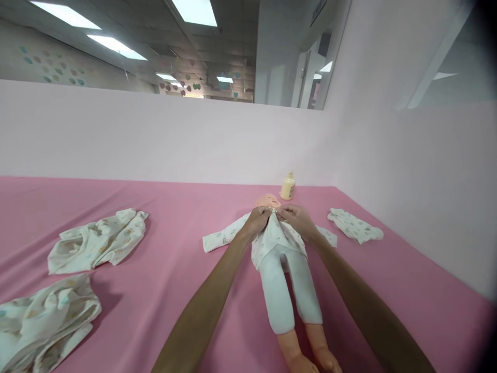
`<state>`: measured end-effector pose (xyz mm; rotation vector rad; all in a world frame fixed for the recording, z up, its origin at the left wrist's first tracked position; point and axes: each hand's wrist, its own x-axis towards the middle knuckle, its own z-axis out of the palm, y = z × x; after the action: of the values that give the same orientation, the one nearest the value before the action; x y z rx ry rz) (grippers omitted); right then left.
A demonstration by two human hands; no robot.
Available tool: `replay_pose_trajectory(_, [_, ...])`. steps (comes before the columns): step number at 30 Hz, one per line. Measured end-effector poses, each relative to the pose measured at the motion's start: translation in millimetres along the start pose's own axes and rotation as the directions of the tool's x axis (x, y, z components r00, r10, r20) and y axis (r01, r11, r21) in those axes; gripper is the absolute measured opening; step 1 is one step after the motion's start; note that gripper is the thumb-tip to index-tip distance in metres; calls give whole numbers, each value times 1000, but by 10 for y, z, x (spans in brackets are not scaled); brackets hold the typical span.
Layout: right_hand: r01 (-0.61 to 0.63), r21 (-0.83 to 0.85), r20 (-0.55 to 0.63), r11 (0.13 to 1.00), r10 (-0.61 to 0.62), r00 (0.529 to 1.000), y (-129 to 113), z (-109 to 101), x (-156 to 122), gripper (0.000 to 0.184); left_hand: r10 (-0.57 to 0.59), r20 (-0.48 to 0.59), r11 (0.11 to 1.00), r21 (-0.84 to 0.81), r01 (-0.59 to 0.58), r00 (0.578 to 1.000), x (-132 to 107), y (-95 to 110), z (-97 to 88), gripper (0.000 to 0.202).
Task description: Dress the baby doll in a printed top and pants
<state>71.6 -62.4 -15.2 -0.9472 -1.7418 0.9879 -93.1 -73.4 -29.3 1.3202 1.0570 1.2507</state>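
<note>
A baby doll lies on its back on the pink table, head away from me, bare feet near the lower edge. It wears pale trousers and a white printed shirt. My left hand and my right hand meet at the shirt's collar just below the doll's chin. Both hands are closed, pinching the shirt's front edges together. The doll's face is partly hidden behind my fingers.
A cream bottle stands beyond the doll's head by the pink wall. A small printed garment lies to the right. Two crumpled printed garments, one and another, lie at the left.
</note>
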Motion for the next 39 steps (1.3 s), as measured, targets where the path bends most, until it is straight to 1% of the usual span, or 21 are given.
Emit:
replay_pose_trajectory(3, [79, -139, -49, 987, -87, 995, -24, 30, -19, 24, -38, -18, 997, -73, 36, 999, -10, 20, 15, 26])
replay_pose_trajectory(5, [200, -292, -72, 935, -230, 970, -14, 59, -22, 19, -74, 16, 982, -175, 76, 997, -16, 52, 30, 23])
replay_pose_trajectory(8, [403, -500, -23, 766, -477, 879, 28, 96, -23, 17, -147, 13, 937, -319, 144, 989, -10, 90, 44, 15])
replay_pose_trajectory(10, [486, -550, 18, 679, -572, 820, 62, 116, -25, 19, -179, -20, 919, -362, 159, 984, 1, 99, 46, 12])
replay_pose_trajectory(11, [513, -548, 29, 661, -598, 801, 78, 125, -27, 19, -183, -30, 916, -369, 160, 983, 6, 98, 47, 12])
replay_pose_trajectory(13, [540, -526, 34, 657, -618, 786, 100, 139, -32, 19, -180, -24, 917, -366, 159, 983, 10, 92, 49, 14])
replay_pose_trajectory(14, [541, -514, 32, 666, -615, 788, 105, 144, -33, 18, -178, -19, 918, -363, 159, 984, 8, 88, 50, 15])
replay_pose_trajectory(16, [517, -493, 17, 700, -586, 810, 97, 145, -32, 17, -170, -18, 920, -361, 152, 985, 1, 84, 49, 16])
replay_pose_trajectory(19, [413, -431, -46, 802, -477, 878, 40, 110, -34, 17, -145, -1, 952, -271, 139, 989, -26, 110, 23, 17])
replay_pose_trajectory(21, [274, -345, -91, 898, -322, 942, -18, 52, -65, 25, -135, 1, 983, -127, 134, 991, -66, 172, -8, 19])
replay_pose_trajectory(22, [200, -306, -84, 931, -236, 968, -46, 11, -98, 30, -126, -8, 992, -21, 125, 992, -98, 221, -21, 19])
replay_pose_trajectory(24, [117, -285, 3, 951, -122, 993, -84, -90, -208, 38, -77, -36, 969, 232, 84, 996, -194, 348, -27, 21])
replay_pose_trajectory(25, [124, -304, 74, 944, -107, 992, -87, -144, -284, 41, -40, -33, 923, 382, 49, 999, -258, 419, -15, 22])
replay_pose_trajectory(26, [155, -335, 143, 929, -113, 983, -76, -196, -370, 44, -4, -11, 850, 526, 9, 1000, -332, 488, 8, 24])
replay_pose_trajectory(28, [236, -396, 246, 887, -145, 958, -12, -282, -553, 47, 18, 74, 647, 760, -68, 997, -506, 594, 78, 25])
replay_pose_trajectory(30, [313, -468, 280, 827, -198, 939, 92, -328, -721, 44, -29, 172, 409, 901, -146, 985, -694, 629, 158, 22])
replay_pose_trajectory(32, [400, -546, 277, 736, -291, 916, 199, -335, -853, 38, -70, 234, 223, 951, -213, 970, -873, 589, 218, 19])
replay_pose_trajectory(33, [437, -582, 276, 686, -338, 899, 242, -328, -905, 36, -76, 245, 160, 960, -231, 967, -953, 551, 236, 21])
replay_pose_trajectory(35, [475, -645, 273, 598, -401, 875, 293, -310, -983, 38, -69, 248, 77, 967, -243, 966, -1092, 464, 247, 30])
replay_pose_trajectory(37, [469, -695, 273, 545, -403, 874, 305, -307, -1034, 42, -67, 248, 12, 969, -248, 967, -1205, 397, 231, 40])
replay_pose_trajectory(39, [445, -726, 272, 525, -374, 886, 302, -331, -1064, 44, -86, 255, -19, 966, -257, 963, -1294, 367, 204, 49])
